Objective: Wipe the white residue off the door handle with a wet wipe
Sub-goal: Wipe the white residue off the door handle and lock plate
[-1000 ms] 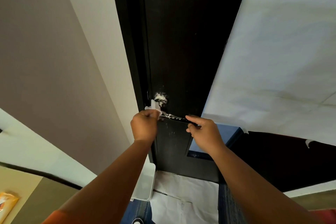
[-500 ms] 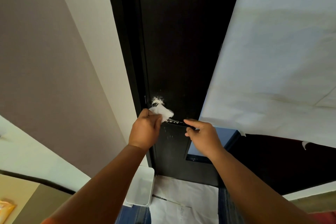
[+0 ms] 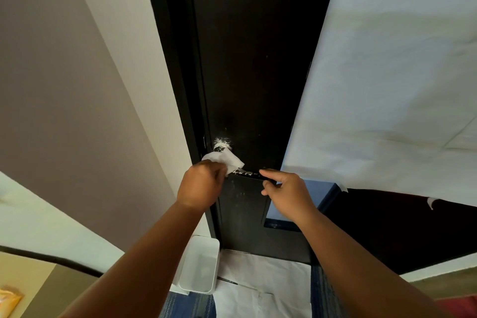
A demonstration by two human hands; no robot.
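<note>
At door handle, left hand pinches wet wipe; right hand grips its end

door handle: horizontal metal lever on dark door, white specks along top. white residue: thick around round base. wet wipe: white, crumpled, draped over lever's base end.

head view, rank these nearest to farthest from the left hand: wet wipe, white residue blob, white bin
1. wet wipe: pinched in the left hand.
2. white residue: just above the wipe.
3. white bin: far below the hand.
</note>
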